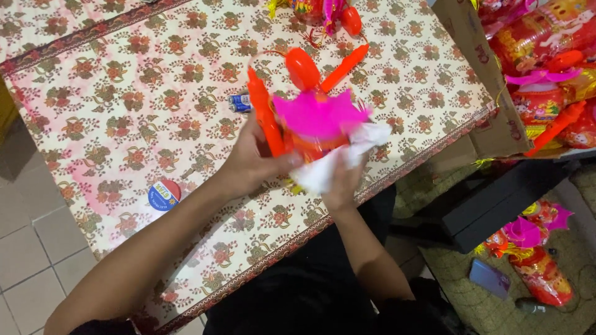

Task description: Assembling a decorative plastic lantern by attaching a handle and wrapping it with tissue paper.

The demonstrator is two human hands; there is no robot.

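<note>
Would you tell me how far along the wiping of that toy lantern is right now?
In hand: the left hand grips the orange-and-pink lantern while the right hand presses a white cloth to it. Done: cannot tell. Left: perhaps the lantern on the table and more in the box.

Only one feed here: head cam, looking steeply down over my forearms at the floral-cloth table (124,124). Close range, hands mid-frame. Floor tiles (31,242) at left edge, cardboard box (478,68) at right.
</note>
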